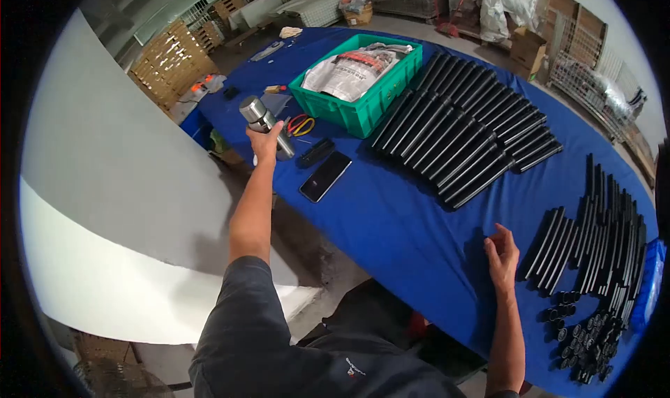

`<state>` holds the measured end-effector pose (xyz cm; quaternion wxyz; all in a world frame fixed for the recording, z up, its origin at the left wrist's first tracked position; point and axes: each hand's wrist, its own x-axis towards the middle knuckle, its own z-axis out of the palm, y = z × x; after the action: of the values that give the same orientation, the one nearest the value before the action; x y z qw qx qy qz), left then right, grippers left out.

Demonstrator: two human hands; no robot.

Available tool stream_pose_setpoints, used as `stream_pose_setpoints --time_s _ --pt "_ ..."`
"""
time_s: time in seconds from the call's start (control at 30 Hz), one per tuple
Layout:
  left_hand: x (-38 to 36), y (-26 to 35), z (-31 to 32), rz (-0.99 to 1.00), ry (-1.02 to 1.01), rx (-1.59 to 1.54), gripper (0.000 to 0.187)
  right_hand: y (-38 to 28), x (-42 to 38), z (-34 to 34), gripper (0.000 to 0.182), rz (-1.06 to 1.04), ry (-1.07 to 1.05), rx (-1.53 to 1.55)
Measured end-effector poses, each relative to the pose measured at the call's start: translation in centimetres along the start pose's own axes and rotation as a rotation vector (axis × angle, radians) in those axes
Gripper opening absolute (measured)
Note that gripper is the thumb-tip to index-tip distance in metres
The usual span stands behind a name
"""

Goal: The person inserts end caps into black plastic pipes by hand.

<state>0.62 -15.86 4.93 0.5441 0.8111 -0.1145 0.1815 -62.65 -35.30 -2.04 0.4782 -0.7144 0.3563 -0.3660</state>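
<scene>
My left hand (265,144) is wrapped round a steel thermos flask (254,110), which leans at a tilt over the table's left edge. Just right of the flask lie red-and-yellow scissors (301,125), a black case-like object (316,152) and a black phone (325,177). Over the blue cloth (419,223), my right hand (502,255) has its fingers slightly bent and apart, with nothing seen in it. To its right are thin black rods (551,248); above it lie rows of thicker black tubes (447,133).
A green crate (363,115) holding a printed plastic bag (352,73) stands at the back. Small black rings (583,342) lie at the lower right, near a blue bin (652,283). A white surface (139,188) stands left of the table. Pallets (171,66) are beyond.
</scene>
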Motion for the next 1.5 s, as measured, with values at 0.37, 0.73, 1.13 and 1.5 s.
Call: stream_pose_setpoints --time_s 0.37,0.73,1.13,1.5 --pt "-2.6 4.1 -4.9 0.047 -0.046 -0.289 0.079 0.8 0.6 0.6 0.040 -0.048 0.019 -0.154" --pt "-23.5 4.3 -23.3 -0.037 -0.408 -0.157 0.078 -23.5 -0.9 16.4 0.076 -0.393 -0.650 -0.213" --pt "-33.0 -4.2 -22.0 0.253 -0.633 0.284 0.091 -24.2 -6.5 29.1 0.046 -0.654 -0.869 -0.795" --pt "-31.9 -6.3 -22.8 0.155 -0.802 0.113 0.093 -22.6 -6.7 28.9 0.053 -1.024 -0.712 -0.648"
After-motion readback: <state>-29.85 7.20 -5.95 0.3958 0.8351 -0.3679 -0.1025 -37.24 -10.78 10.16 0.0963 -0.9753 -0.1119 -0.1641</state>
